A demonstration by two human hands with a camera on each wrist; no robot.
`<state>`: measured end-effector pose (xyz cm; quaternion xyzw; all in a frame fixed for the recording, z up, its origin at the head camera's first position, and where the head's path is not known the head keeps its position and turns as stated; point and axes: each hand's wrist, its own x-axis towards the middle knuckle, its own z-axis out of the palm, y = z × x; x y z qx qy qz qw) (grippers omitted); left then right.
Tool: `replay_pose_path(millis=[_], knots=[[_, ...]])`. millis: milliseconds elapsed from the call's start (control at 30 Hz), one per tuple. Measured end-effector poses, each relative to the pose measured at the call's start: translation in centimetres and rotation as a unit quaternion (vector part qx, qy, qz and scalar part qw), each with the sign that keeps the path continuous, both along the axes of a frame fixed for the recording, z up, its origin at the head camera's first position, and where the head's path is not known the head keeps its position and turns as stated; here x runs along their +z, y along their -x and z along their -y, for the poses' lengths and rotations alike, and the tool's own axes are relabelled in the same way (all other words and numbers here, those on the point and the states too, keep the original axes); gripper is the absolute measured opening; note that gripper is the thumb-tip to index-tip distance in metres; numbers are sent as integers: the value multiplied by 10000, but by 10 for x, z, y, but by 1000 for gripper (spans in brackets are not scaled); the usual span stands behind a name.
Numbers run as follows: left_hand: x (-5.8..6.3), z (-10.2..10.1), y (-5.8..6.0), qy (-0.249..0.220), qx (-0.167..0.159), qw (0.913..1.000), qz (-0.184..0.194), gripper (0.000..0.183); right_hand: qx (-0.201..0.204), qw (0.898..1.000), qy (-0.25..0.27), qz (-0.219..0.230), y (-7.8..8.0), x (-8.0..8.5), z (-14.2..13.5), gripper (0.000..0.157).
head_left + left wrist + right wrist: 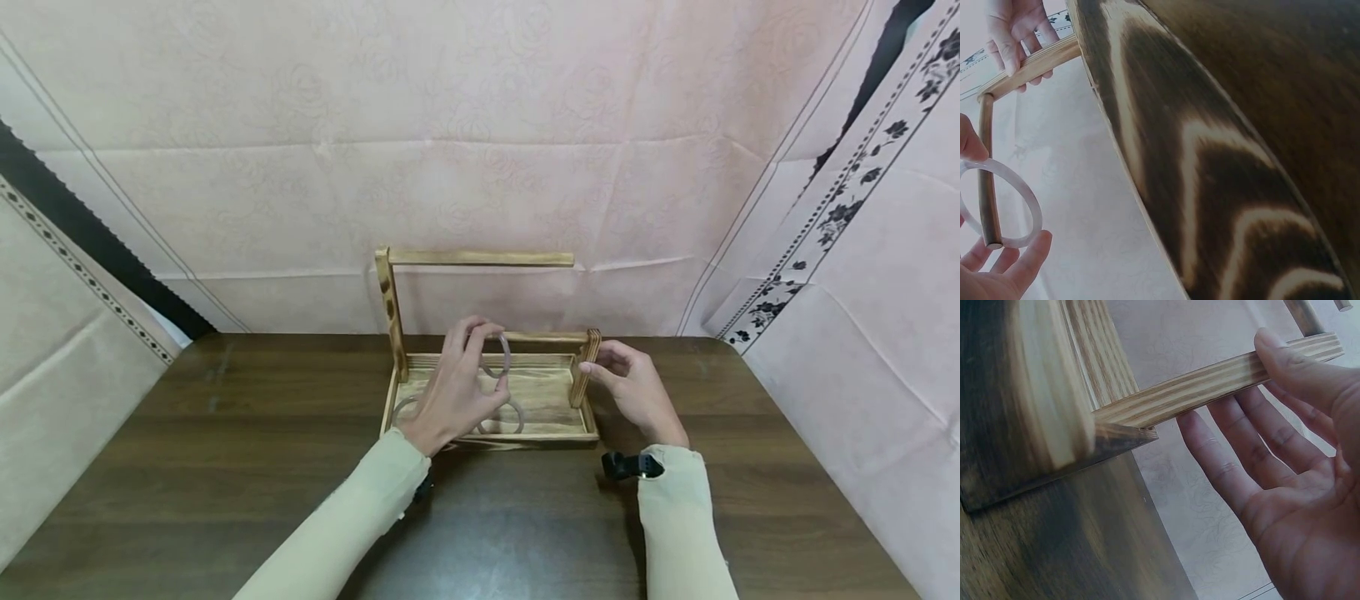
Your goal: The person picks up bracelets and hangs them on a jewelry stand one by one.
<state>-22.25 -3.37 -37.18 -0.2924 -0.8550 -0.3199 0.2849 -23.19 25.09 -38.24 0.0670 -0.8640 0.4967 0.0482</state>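
Observation:
A wooden bangle rack with a shallow tray stands at the table's back edge. My left hand pinches a pale, translucent bangle between thumb and fingers, at the free end of the lower rod. In the left wrist view the rod's tip passes through the bangle. My right hand holds the short right post, thumb on one face and fingers on the other. Two more bangles show in the tray, one right of my left wrist, another partly hidden left of it.
On the left, a taller post carries an upper rod that reaches right, above my left hand. The brown table lies in front of the rack. A pale patterned cloth hangs right behind it.

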Motion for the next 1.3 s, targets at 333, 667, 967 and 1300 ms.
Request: replay_pose_path(millis=[333,667,967,1300], knots=[[0,-5,0,22,-44,10000,87,63,25,9999,53,-95,1,-3,1,38],[2,-13,0,96,146,9993,339,65,54,9997,162,-152,2,-4,1,34],[1,-16,2,123,198,9995,195,65,59,9996,160,-210,3,-4,1,29],[2,-21,4,59,60,9999,128,63,69,9997,139,-188,2,-3,0,32]])
